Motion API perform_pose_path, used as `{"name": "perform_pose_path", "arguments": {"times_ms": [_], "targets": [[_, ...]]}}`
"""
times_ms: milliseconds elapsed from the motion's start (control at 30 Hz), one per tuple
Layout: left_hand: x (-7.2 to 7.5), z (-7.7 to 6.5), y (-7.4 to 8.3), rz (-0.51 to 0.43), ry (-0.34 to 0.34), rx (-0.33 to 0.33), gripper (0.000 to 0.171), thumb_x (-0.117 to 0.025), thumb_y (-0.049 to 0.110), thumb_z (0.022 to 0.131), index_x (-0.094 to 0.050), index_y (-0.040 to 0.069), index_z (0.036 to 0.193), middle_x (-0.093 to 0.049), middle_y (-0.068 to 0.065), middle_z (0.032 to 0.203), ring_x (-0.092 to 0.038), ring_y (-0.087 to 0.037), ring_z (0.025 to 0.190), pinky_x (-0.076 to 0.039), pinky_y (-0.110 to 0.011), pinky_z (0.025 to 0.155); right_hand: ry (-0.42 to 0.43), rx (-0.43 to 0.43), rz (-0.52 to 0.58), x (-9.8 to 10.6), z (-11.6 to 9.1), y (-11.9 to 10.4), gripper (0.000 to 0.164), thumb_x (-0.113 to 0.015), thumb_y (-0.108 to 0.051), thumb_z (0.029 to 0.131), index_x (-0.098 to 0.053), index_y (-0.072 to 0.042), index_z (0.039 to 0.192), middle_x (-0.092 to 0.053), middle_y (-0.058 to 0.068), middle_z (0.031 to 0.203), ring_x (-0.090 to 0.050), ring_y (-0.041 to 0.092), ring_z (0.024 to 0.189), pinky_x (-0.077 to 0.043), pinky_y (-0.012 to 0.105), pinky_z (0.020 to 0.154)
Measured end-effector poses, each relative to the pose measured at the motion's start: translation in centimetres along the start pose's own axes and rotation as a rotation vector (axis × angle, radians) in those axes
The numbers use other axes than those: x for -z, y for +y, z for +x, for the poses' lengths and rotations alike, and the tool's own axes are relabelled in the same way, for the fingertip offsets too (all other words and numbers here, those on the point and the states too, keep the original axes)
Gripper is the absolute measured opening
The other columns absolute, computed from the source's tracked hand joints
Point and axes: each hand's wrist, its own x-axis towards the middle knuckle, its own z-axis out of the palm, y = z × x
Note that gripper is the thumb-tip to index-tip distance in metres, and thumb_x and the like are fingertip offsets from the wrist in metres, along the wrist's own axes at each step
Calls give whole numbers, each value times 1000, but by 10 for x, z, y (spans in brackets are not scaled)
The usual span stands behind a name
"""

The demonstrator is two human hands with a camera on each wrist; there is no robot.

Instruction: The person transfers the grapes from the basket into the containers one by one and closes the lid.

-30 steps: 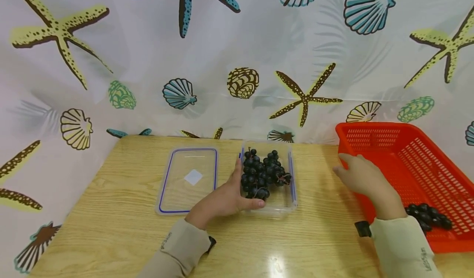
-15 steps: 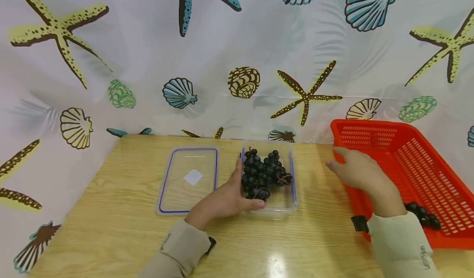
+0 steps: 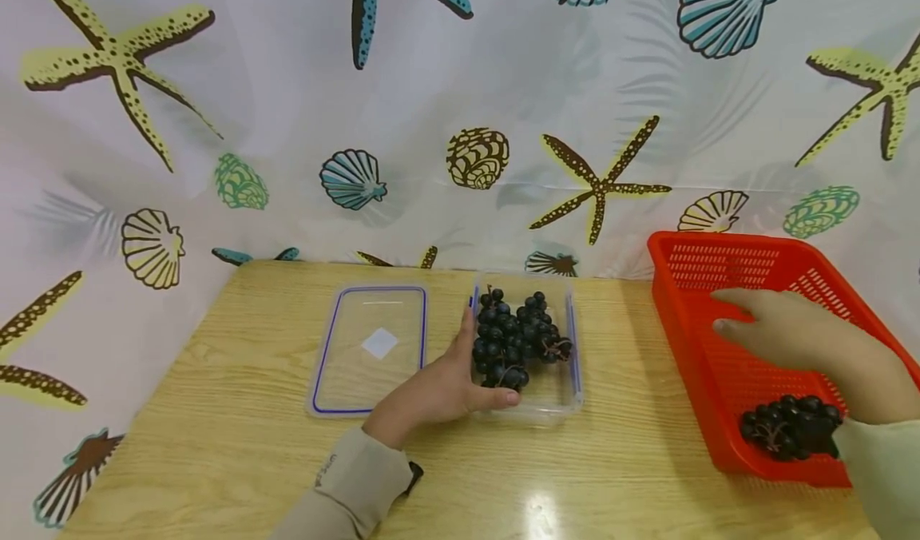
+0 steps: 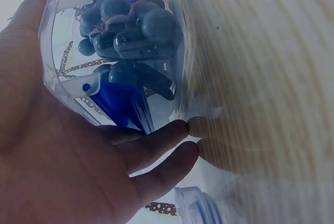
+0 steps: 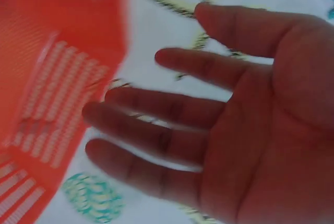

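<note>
Clear box (image 3: 552,388) — black grapes (image 3: 507,337) inside, seemingly two bunches, red basket (image 3: 683,364) — another bunch (image 3: 785,426) at near end.

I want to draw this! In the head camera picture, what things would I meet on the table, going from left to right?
Blue-edged clear lid → clear plastic box with black grapes inside → red slotted basket.
</note>
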Motion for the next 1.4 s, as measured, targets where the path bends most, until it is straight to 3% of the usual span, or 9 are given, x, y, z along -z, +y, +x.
{"name": "perform_pose_path", "arguments": {"times_ms": [233, 333, 467, 633, 833, 933, 1100, 1267, 1400], "targets": [[-1, -1, -1, 6, -4, -2, 133, -76, 65, 80, 27, 29, 156, 8, -8, 167, -51, -40, 129, -44, -52, 99, -415, -71, 307, -12, 14, 44, 80, -61, -39, 102, -24, 6, 156, -33, 42, 147, -62, 42, 103, -58, 45, 58], [-2, -2, 0, -2, -9, 11, 134, -76, 66, 79, 29, 32, 155, 7, -8, 167, -59, -37, 119, -47, -50, 92, -635, -182, 459, -24, 18, 58, 88, -59, -45, 102, -12, 1, 160, -21, 42, 152, -48, 56, 122, -58, 56, 64], [-4, -4, 0, -9, -14, 14, 134, -77, 65, 79, 29, 32, 155, 7, -9, 167, -52, -40, 128, -44, -52, 100, -769, -271, 547, -41, 20, 71, 91, -60, -44, 101, -6, -1, 160, -17, 42, 152, -26, 64, 131, -52, 69, 73], [-3, -4, 1, -7, -8, 7, 134, -77, 66, 79, 27, 30, 156, 7, -8, 167, -40, -42, 138, -38, -54, 106, -707, -250, 617, -46, 28, 79, 92, -58, -43, 102, 0, -3, 160, -9, 42, 155, -13, 67, 136, -48, 73, 78], [-2, -3, 0, 1, -9, 10, 134, -77, 66, 79, 27, 31, 156, 6, -8, 167, -58, -37, 121, -46, -50, 94, -453, -152, 625, -35, 40, 86, 92, -51, -45, 105, 7, 1, 159, 7, 41, 156, -8, 64, 138, -49, 66, 86], [-2, -2, -1, 0, -9, 8, 134, -77, 65, 79, 27, 30, 156, 5, -9, 167, -58, -38, 122, -45, -51, 95, -345, -106, 561, -30, 44, 88, 91, -52, -45, 105, 2, 4, 159, -2, 43, 155, -19, 64, 137, -50, 63, 87], [-2, -2, -1, -4, -5, 9, 133, -77, 65, 80, 28, 32, 156, 5, -9, 167, -51, -40, 130, -43, -52, 100, -179, 34, 244, -26, 45, 93, 63, -59, -30, 103, -40, 11, 148, -51, 37, 136, -54, 52, 118, -50, 63, 87], [-1, -2, 1, -3, -6, 9, 133, -77, 65, 80, 27, 31, 156, 6, -9, 167, -48, -40, 133, -42, -52, 102, -311, 143, 201, -26, 43, 104, 24, -62, -7, 97, -72, 3, 115, -68, 18, 115, -62, 37, 106, -53, 49, 86], [1, -2, 1, -2, -7, 8, 133, -77, 64, 80, 26, 28, 157, 6, -10, 167, -35, -40, 142, -34, -53, 110, -388, 127, 242, -31, 42, 109, 20, -62, -5, 95, -73, 1, 112, -66, 15, 116, -59, 30, 105, -51, 43, 85]]}}
